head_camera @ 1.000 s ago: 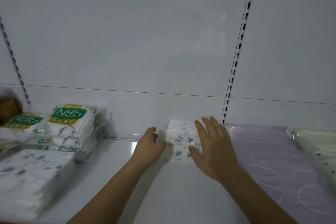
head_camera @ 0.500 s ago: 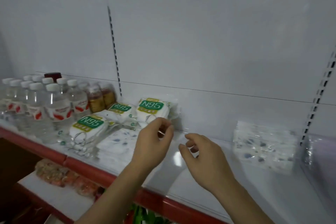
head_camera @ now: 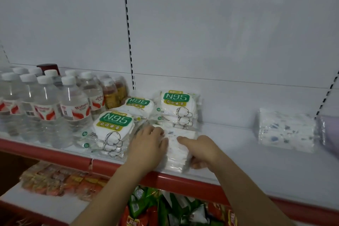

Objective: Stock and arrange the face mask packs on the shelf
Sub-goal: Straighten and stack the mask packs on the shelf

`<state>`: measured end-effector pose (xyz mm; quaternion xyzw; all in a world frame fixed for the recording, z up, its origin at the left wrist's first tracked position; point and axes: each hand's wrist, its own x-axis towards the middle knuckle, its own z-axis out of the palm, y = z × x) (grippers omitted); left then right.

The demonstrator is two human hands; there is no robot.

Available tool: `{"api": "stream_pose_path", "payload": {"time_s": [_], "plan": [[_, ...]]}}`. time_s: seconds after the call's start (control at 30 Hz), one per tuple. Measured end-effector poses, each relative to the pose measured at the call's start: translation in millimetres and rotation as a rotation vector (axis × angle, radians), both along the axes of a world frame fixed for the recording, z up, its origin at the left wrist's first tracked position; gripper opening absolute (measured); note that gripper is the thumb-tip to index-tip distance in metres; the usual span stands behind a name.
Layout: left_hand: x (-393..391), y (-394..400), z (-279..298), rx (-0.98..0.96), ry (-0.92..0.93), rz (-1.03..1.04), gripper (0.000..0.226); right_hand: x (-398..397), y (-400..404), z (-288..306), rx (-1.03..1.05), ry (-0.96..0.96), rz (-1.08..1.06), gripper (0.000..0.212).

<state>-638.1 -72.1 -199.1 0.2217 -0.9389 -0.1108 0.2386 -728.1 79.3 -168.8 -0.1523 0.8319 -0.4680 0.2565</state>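
- printed mask stack (head_camera: 177, 149) lay flat at the front edge of the white shelf (head_camera: 256, 163), long axis running front-to-back, tilted slightly right toward the back wall.
- left hand (head_camera: 148, 146) rested on the stack's left side, fingers together and curled over the top.
- right hand (head_camera: 199, 149) gripped the stack's right edge, index finger on top, thumb underneath.
- n95 packs (head_camera: 113, 126) sat just left of and behind the stack.
- second printed stack (head_camera: 285, 130) sat well apart to the right.
- water bottles (head_camera: 45, 104) stood far left.
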Motion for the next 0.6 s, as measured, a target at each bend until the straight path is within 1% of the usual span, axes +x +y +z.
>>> {"api": "stream_pose_path", "payload": {"time_s": [0.1,0.23,0.27,0.37,0.4,0.47,0.53,0.6], "plan": [[1,0,-5,0.069,0.058,-0.022,0.034,4,-6,1,-0.050,-0.043,-0.083,0.039],[-1,-1,-7,0.138,0.114,-0.052,0.034,5,-16,-3,-0.167,-0.077,-0.144,0.030],[-1,0,-7,0.155,0.133,-0.056,0.033,8,-19,-3,-0.203,-0.088,-0.150,0.034],[0,0,-11,0.184,0.213,-0.072,0.033,11,-24,-6,-0.279,-0.132,-0.147,0.062],[0,0,-13,0.182,0.231,-0.083,0.034,10,-25,-10,-0.299,-0.119,-0.147,0.064],[1,0,-14,0.193,0.263,-0.122,0.035,10,-19,-16,-0.335,-0.030,-0.153,0.059],[3,4,-9,0.227,0.348,-0.160,0.040,11,-3,-11,-0.336,0.132,-0.168,0.052],[2,10,-3,0.282,0.468,-0.172,0.059,11,21,-2,-0.354,0.271,-0.180,0.041]]}}
